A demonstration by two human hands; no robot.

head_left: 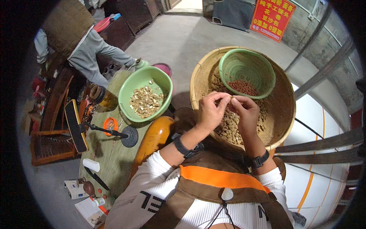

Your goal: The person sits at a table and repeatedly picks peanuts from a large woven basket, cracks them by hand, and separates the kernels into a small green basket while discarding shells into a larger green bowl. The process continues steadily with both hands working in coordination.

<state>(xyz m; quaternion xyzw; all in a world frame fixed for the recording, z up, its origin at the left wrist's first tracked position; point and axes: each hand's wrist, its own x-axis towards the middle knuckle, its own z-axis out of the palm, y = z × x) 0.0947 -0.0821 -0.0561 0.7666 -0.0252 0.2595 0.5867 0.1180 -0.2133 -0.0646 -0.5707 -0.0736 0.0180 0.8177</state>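
My left hand and my right hand meet at their fingertips, pinching a small item between them, probably a peanut, mostly hidden by the fingers. Both are above a large round woven bamboo basket that holds many unshelled peanuts. Inside that basket, beyond my hands, rests a green plastic colander with reddish shelled peanuts gathered at its near side. To the left, a light green plastic basin contains broken peanut shells.
The basin stands on a wooden table with a stand-mounted phone or tablet, an orange round dish, a lidded jar and a black-handled knife. Another person bends at upper left. Metal bars run along the right.
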